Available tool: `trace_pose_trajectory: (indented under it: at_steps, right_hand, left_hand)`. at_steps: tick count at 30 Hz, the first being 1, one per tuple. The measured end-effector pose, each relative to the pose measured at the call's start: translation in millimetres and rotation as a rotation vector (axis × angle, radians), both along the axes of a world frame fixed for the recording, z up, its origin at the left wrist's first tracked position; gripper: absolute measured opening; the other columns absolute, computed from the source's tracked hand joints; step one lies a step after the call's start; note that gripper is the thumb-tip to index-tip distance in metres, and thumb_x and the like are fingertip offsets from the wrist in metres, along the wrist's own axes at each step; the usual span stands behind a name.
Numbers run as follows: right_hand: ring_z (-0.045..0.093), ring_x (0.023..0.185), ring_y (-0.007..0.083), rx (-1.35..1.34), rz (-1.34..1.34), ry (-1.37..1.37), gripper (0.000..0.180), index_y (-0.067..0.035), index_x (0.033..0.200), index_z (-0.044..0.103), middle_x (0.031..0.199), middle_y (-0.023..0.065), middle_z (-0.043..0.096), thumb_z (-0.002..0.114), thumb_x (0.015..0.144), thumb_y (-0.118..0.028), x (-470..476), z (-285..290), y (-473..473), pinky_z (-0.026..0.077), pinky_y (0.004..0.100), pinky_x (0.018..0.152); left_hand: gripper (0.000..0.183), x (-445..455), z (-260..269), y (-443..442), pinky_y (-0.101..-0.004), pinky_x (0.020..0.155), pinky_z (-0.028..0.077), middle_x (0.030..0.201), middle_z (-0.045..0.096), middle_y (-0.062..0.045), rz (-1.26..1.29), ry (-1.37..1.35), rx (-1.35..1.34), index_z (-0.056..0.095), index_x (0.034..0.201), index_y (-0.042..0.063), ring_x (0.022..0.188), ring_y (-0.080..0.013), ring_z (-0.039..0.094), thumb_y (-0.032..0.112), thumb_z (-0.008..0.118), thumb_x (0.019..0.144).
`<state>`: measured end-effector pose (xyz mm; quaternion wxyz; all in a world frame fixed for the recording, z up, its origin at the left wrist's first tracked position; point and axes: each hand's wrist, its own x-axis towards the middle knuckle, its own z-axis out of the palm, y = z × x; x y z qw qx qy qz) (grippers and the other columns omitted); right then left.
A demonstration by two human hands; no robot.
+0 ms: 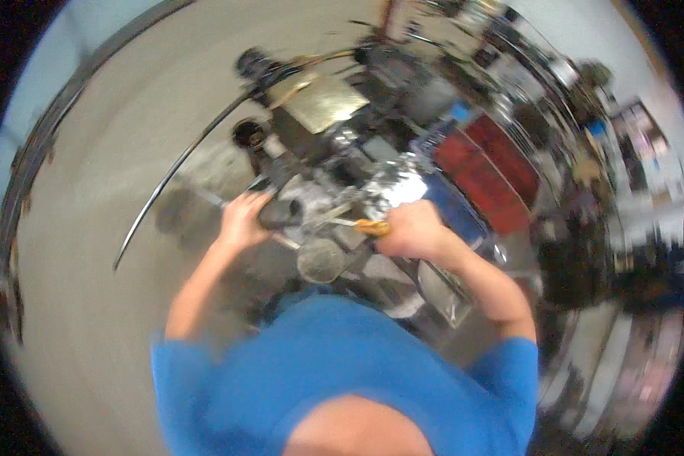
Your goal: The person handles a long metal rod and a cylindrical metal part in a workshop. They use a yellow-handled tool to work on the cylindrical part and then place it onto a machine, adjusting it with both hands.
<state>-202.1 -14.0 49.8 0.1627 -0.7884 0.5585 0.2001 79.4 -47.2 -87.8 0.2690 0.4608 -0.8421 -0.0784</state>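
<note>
My right hand (pixel 413 231) is closed around a tool with an orange handle (pixel 373 227). Its thin metal shaft points left, toward the middle of a cluttered work area. My left hand (pixel 242 222) is wrapped around the side of a dark cylindrical part (pixel 280 214), whose open end faces right. Just below and between both hands sits a round, dull grey metal disc (pixel 321 260). Crumpled, shiny foil-like material (pixel 399 182) lies beyond my right hand. Motion blur hides the tool's tip and what it touches.
A red metal box (pixel 484 171) with a blue tray (pixel 456 208) stands at the right. Farther off is a brass-coloured flat plate (pixel 319 102). A long curved rod (pixel 176 162) juts out over the floor at left. Cluttered shelves (pixel 570 114) line the right side.
</note>
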Motion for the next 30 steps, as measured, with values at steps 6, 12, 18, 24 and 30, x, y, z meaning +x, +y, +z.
trace_pose_trajectory:
  at_steps: [6,12,18,24,30]
  right_hand:
    - [0.059,0.060,0.0266,-0.089,0.103,-0.031,0.025,-0.005,0.062,0.061,0.061,0.0132,0.059,0.054,0.054,-0.028,-27,-12,16,0.045,0.0359,0.052]
    - [0.058,0.060,0.0269,-0.119,0.044,-0.069,0.020,-0.007,0.060,0.062,0.061,0.0102,0.059,0.055,0.053,-0.025,-63,4,43,0.045,0.0361,0.052]
    - [0.058,0.060,0.0272,-0.154,0.039,-0.085,0.020,-0.006,0.059,0.061,0.060,0.0114,0.058,0.053,0.052,-0.023,-96,11,67,0.044,0.0357,0.051]
    - [0.059,0.065,0.0272,-0.088,-0.037,0.039,0.023,-0.007,0.066,0.062,0.067,0.0111,0.060,0.054,0.056,-0.027,-183,36,90,0.046,0.0369,0.056]
    - [0.058,0.063,0.0265,-0.662,-0.597,-0.054,0.028,-0.012,0.079,0.062,0.068,0.0127,0.058,0.060,0.052,-0.019,-400,65,103,0.047,0.0326,0.059]
  left_hand:
    - [0.053,-32,32,4,-0.0376,0.073,0.044,0.092,0.056,-0.015,-0.234,0.005,0.071,0.053,0.091,0.001,0.084,-0.0317,0.053,0.006,0.069,0.040]
    - [0.063,-66,34,-3,-0.0378,0.069,0.045,0.096,0.055,-0.011,-0.472,-0.220,-0.076,0.053,0.098,0.005,0.093,-0.0286,0.051,0.007,0.069,0.037]
    - [0.075,-113,56,6,-0.0379,0.066,0.045,0.099,0.055,-0.008,-0.652,-0.300,-0.121,0.050,0.107,0.007,0.096,-0.0284,0.050,0.011,0.070,0.034]
    - [0.075,-172,66,14,-0.0359,0.066,0.045,0.100,0.054,-0.008,-0.689,-0.310,-0.157,0.050,0.105,0.007,0.097,-0.0282,0.049,0.012,0.071,0.034]
    - [0.059,-206,67,24,-0.0365,0.075,0.043,0.095,0.056,-0.013,-0.466,-0.175,-0.028,0.054,0.095,0.003,0.091,-0.0300,0.052,0.008,0.069,0.038]
